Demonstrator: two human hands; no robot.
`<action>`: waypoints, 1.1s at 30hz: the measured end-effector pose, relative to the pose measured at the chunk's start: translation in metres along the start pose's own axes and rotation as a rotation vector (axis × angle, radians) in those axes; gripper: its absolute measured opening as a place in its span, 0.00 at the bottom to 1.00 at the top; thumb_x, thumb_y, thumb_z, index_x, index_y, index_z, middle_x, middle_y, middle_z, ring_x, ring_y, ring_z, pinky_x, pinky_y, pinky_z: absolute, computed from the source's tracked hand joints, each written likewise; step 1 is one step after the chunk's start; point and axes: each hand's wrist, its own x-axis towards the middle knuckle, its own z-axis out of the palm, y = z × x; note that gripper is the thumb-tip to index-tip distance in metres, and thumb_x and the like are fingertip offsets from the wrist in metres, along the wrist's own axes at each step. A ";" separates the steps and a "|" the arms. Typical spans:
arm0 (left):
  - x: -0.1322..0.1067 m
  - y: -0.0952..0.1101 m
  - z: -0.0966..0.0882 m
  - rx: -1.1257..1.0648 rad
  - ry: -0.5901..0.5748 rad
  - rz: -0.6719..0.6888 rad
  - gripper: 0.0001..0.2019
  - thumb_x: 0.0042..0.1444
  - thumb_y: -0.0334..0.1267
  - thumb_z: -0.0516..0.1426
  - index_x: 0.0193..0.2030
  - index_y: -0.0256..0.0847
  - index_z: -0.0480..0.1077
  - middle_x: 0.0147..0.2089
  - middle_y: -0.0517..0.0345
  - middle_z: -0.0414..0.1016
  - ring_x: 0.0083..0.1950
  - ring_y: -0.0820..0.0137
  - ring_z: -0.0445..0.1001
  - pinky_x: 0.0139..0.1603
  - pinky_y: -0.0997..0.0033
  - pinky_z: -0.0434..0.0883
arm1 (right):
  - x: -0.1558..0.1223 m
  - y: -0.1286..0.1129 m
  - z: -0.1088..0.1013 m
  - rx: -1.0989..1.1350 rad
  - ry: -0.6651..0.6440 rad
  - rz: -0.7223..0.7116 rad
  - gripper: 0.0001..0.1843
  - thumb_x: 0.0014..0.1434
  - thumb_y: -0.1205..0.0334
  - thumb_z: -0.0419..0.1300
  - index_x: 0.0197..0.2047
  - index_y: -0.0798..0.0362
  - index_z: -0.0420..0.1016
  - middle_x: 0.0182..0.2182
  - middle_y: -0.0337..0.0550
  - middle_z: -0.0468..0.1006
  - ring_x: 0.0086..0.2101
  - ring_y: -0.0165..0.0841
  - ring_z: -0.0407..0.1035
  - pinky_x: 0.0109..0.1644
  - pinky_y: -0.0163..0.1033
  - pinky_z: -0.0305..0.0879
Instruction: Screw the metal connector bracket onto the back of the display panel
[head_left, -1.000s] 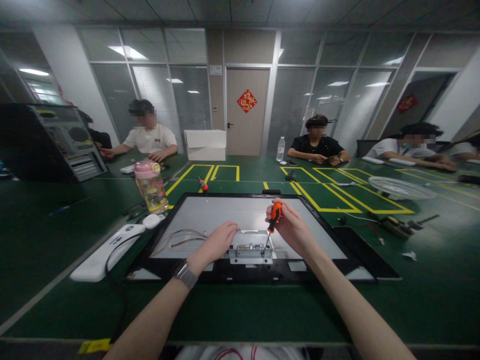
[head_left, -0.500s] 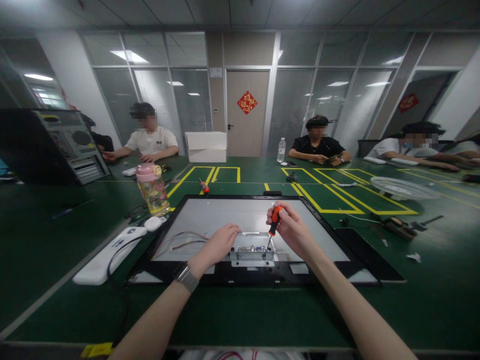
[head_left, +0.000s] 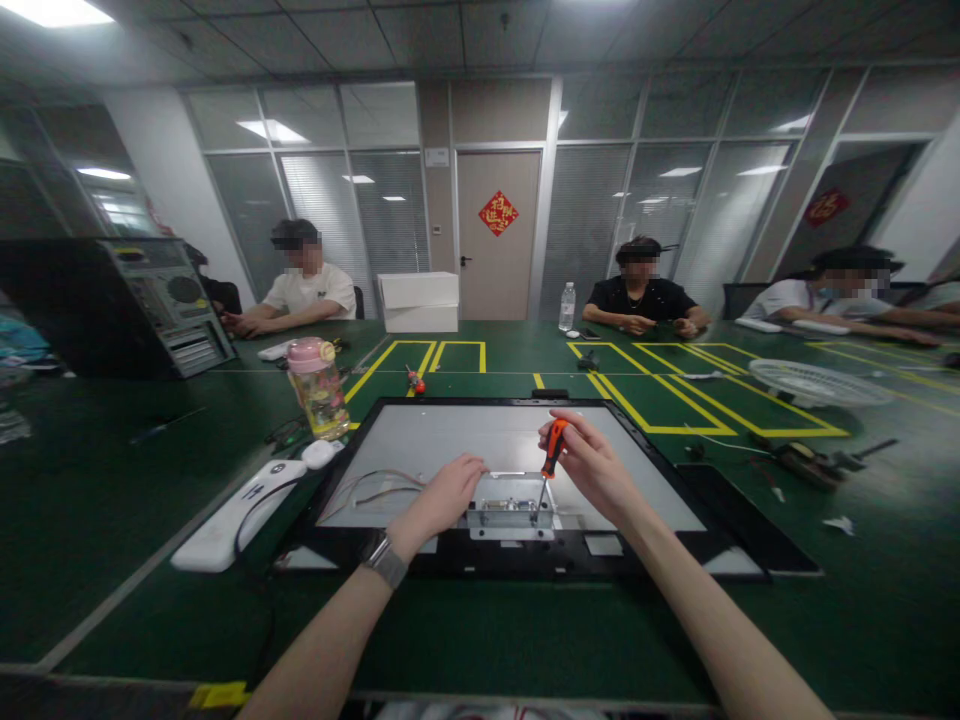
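Observation:
A monitor panel [head_left: 420, 440] lies face down on the green table, its grey metal back showing inside a black frame. A small metal connector bracket [head_left: 511, 508] sits near its front edge. My right hand [head_left: 592, 465] grips an orange-handled screwdriver [head_left: 553, 442], held nearly upright with its tip down on the bracket's right side. My left hand [head_left: 444, 495] rests on the panel at the bracket's left edge, fingers curled loosely against it; a watch is on that wrist. Thin coloured wires [head_left: 375, 482] run across the panel left of the hand.
A pink-lidded bottle [head_left: 318, 386], a white power strip [head_left: 231, 512] and a second red screwdriver [head_left: 413, 379] lie to the left and behind. A PC case [head_left: 142, 305] stands far left, a fan grille [head_left: 814, 380] at right. Three people sit across the table.
The camera has tilted up a little, so the panel sits lower in view. Both hands stay at the bracket, the screwdriver still upright on it.

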 end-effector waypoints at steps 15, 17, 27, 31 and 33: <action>0.000 -0.002 0.002 0.022 0.001 0.035 0.16 0.65 0.32 0.42 0.48 0.38 0.70 0.52 0.51 0.71 0.53 0.69 0.69 0.60 0.68 0.64 | 0.002 0.003 -0.006 -0.074 0.018 -0.046 0.14 0.46 0.51 0.71 0.37 0.44 0.79 0.32 0.37 0.75 0.34 0.33 0.69 0.49 0.45 0.66; 0.000 0.000 0.001 0.026 0.002 0.034 0.16 0.65 0.32 0.42 0.48 0.37 0.70 0.51 0.50 0.71 0.53 0.68 0.69 0.59 0.67 0.64 | 0.001 0.002 -0.004 -0.083 -0.006 -0.024 0.17 0.49 0.51 0.68 0.42 0.45 0.78 0.34 0.40 0.76 0.35 0.34 0.70 0.48 0.46 0.66; -0.001 0.005 -0.001 0.036 0.012 0.030 0.16 0.65 0.32 0.42 0.48 0.37 0.70 0.50 0.51 0.72 0.51 0.68 0.71 0.57 0.68 0.65 | -0.001 -0.005 0.002 -0.176 -0.031 -0.028 0.20 0.53 0.48 0.65 0.47 0.48 0.75 0.38 0.46 0.77 0.38 0.38 0.72 0.47 0.47 0.68; 0.000 0.001 0.002 0.042 0.016 0.029 0.16 0.65 0.32 0.43 0.48 0.36 0.70 0.50 0.50 0.72 0.52 0.67 0.70 0.59 0.67 0.65 | 0.002 0.003 -0.004 -0.306 0.061 -0.124 0.18 0.49 0.52 0.68 0.43 0.47 0.76 0.33 0.40 0.77 0.35 0.35 0.70 0.43 0.43 0.68; 0.001 -0.001 0.003 0.042 0.017 0.028 0.16 0.65 0.32 0.43 0.48 0.37 0.70 0.51 0.50 0.72 0.53 0.68 0.70 0.59 0.67 0.65 | 0.003 0.006 -0.005 -0.377 0.122 -0.184 0.17 0.47 0.53 0.69 0.41 0.47 0.76 0.30 0.38 0.75 0.33 0.34 0.70 0.41 0.41 0.68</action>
